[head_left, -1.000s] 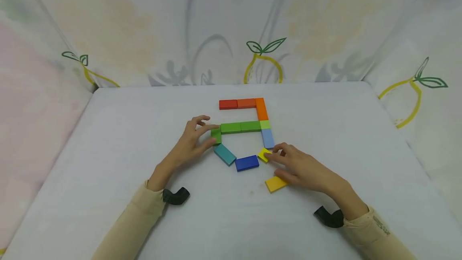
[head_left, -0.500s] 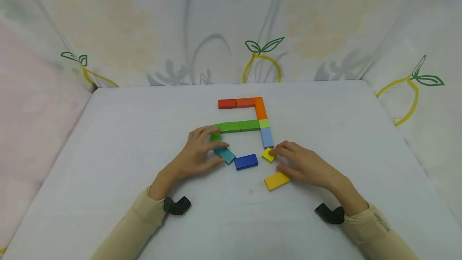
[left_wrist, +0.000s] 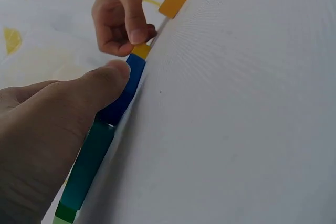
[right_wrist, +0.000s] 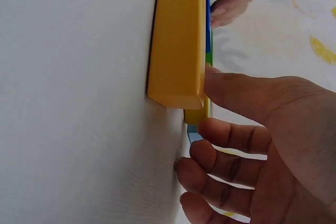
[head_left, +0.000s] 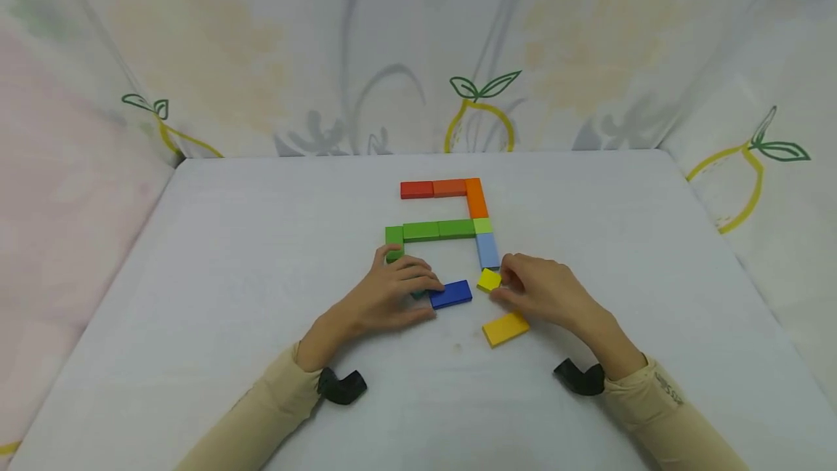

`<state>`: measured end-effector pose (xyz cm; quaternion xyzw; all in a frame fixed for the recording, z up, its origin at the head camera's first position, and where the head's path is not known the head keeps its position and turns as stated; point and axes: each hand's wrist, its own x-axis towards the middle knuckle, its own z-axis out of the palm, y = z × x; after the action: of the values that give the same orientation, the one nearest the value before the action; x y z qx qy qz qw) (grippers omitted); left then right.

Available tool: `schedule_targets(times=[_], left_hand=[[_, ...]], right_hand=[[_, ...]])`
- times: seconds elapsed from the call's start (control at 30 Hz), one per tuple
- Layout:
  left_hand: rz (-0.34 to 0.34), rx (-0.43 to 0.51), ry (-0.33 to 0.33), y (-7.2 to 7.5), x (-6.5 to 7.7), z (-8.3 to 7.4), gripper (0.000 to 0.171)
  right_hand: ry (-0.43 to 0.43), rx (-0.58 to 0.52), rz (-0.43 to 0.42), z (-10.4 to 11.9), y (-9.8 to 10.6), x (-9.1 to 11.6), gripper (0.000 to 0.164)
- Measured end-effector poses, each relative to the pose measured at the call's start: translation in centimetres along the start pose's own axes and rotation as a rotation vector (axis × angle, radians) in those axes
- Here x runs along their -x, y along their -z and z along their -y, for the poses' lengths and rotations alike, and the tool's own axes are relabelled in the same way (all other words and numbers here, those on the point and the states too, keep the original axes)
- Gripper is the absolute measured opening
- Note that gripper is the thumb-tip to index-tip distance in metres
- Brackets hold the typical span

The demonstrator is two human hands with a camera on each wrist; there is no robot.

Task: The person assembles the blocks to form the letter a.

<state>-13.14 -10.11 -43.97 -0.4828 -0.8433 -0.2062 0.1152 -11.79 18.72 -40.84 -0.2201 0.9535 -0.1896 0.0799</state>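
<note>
My left hand (head_left: pixel 392 295) is low over the row of flat blocks, its fingers spread and loosely bent. It partly covers the teal block (left_wrist: pixel 92 163). One fingertip touches the left end of the dark blue block (head_left: pixel 454 294), with the thumb near the front edge. My right hand (head_left: pixel 546 289) pinches the small yellow square block (head_left: pixel 488 280) at its right corner between thumb and curled fingers. A small gap separates that block from the dark blue one. A larger yellow-orange block (head_left: pixel 506 329) lies in front of the right hand, in the foreground of the right wrist view.
Behind the hands lie a red block (head_left: pixel 416 190), orange blocks (head_left: pixel 476 198), a row of green blocks (head_left: pixel 438 230), a small lime block (head_left: pixel 482 225) and a light blue block (head_left: pixel 487 250). The white tabletop (head_left: pixel 261 224) ends at a lemon-print cloth (head_left: pixel 392 57).
My left hand has moved right from the green block, across the teal one, to the dark blue block. The small yellow block has shifted slightly right, and the right fingers have curled more.
</note>
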Motion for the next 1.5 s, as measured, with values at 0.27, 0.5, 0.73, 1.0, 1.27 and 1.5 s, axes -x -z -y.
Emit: schedule_targets(times=[0.27, 0.5, 0.73, 1.0, 1.27, 1.5], left_hand=[[-0.005, 0.021, -0.045, -0.6, -0.8, -0.6, 0.024], [0.027, 0.033, -0.03, -1.1, -1.2, -0.9, 0.026], [0.017, 0.015, -0.029, -1.5, -1.5, -1.2, 0.028], [-0.07, 0.059, 0.05, -0.9, -0.9, 0.0, 0.027], [-0.206, 0.089, 0.226, 1.5, 2.6, 3.6, 0.026], [-0.089, 0.048, 0.189, 1.6, 3.3, 3.7, 0.036]], right_hand=[[0.0, -0.026, 0.023, -0.2, 0.3, 0.1, 0.029], [-0.006, -0.04, 0.042, -0.3, 0.5, 0.1, 0.031], [0.003, -0.033, 0.049, -0.5, 0.5, 0.0, 0.031], [0.001, -0.043, 0.059, -0.7, 0.6, 0.2, 0.03], [-0.023, -0.116, 0.13, -1.3, 0.9, 0.1, 0.027], [0.011, -0.195, 0.162, -2.1, 0.9, -0.2, 0.022]])
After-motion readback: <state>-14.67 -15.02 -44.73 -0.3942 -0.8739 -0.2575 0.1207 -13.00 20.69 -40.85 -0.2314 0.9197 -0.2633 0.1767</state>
